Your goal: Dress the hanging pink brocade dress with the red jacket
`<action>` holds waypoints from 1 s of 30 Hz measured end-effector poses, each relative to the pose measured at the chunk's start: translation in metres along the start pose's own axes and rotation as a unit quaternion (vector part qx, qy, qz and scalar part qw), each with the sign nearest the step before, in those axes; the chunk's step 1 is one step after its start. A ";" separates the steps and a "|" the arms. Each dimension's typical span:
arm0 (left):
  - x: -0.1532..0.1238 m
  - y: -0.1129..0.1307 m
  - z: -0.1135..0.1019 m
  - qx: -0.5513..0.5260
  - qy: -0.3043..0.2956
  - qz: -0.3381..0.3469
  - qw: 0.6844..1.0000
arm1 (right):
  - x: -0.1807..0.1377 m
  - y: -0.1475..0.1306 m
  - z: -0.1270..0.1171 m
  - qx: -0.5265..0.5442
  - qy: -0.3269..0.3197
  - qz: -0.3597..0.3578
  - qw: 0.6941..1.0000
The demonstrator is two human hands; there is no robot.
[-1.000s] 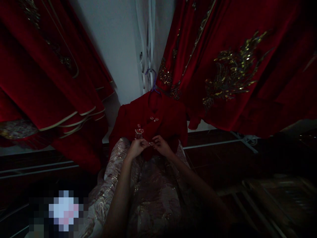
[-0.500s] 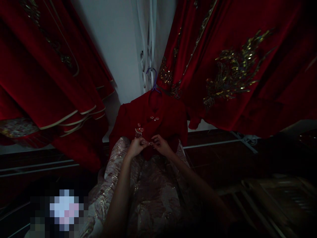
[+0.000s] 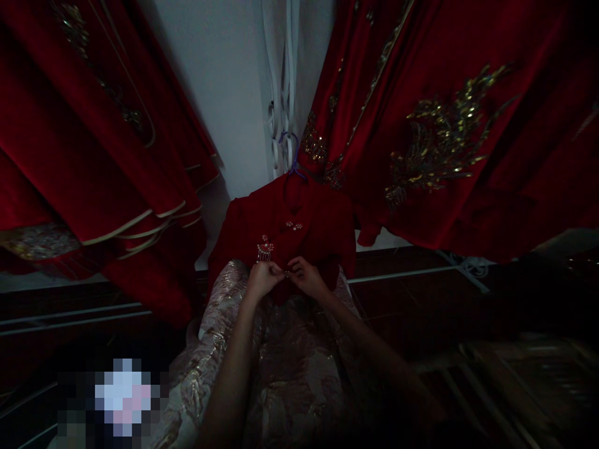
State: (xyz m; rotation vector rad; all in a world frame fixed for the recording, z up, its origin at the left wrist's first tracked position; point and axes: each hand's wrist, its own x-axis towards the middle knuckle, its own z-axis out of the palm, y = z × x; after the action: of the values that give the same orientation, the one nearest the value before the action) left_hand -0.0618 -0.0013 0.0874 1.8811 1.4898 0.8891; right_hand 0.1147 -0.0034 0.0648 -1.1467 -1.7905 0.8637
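Observation:
A small red jacket [image 3: 318, 227] hangs on a purple hanger [image 3: 292, 159] in the middle of the view. My left hand [image 3: 262, 278] and my right hand [image 3: 306, 276] meet at its front, fingers pinched together on a small pearl clasp [image 3: 286, 273] at the lower front edge. A second pearl clasp [image 3: 293, 226] sits higher on the chest. A beaded tassel brooch [image 3: 264, 251] hangs just above my left hand. Below the jacket spreads a pale gold brocade skirt [image 3: 290, 368], under my forearms.
Large red velvet garments hang on both sides, the left one [image 3: 93, 156] with cream piping, the right one [image 3: 444, 137] with gold sequin embroidery. A white wall [image 3: 229, 93] with white straps stands behind. Dark tiled floor [image 3: 421, 299] lies to the right; a blurred patch sits bottom left.
Both hands stay pinched at the jacket's lower clasp; the view has shifted only slightly.

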 end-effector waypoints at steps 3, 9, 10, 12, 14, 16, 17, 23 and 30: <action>0.000 0.002 0.001 0.010 0.008 -0.003 1.000 | 0.000 0.000 0.001 0.002 0.001 0.002 1.000; 0.003 -0.009 0.004 -0.013 0.005 -0.004 1.000 | 0.000 0.002 0.002 0.013 0.006 0.007 1.000; 0.004 -0.011 0.005 -0.022 0.001 -0.006 1.000 | 0.000 0.003 0.002 0.015 0.005 0.007 1.000; 0.006 -0.017 0.007 -0.046 -0.006 -0.009 0.999 | 0.001 0.003 0.002 0.015 0.005 0.004 1.000; 0.007 -0.020 0.009 -0.091 -0.013 -0.015 0.996 | 0.001 0.001 0.001 0.014 0.007 0.002 1.000; 0.008 -0.020 0.010 -0.170 -0.019 -0.024 0.985 | 0.003 -0.003 -0.005 0.018 -0.001 0.004 1.000; 0.009 -0.018 0.009 -0.218 -0.014 -0.032 0.975 | 0.003 -0.005 -0.009 0.023 -0.010 0.003 1.000; 0.011 -0.003 0.001 -0.457 0.092 -0.062 0.883 | 0.004 -0.026 -0.051 0.098 -0.184 0.020 0.978; 0.012 0.008 0.008 -0.591 0.110 -0.114 0.791 | 0.003 -0.034 -0.069 0.115 -0.255 0.045 0.959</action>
State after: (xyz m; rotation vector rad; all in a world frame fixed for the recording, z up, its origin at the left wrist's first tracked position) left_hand -0.0490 0.0083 0.0905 0.6602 0.8202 1.4661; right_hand 0.1635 -0.0050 0.1244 -0.9097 -1.9808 1.4848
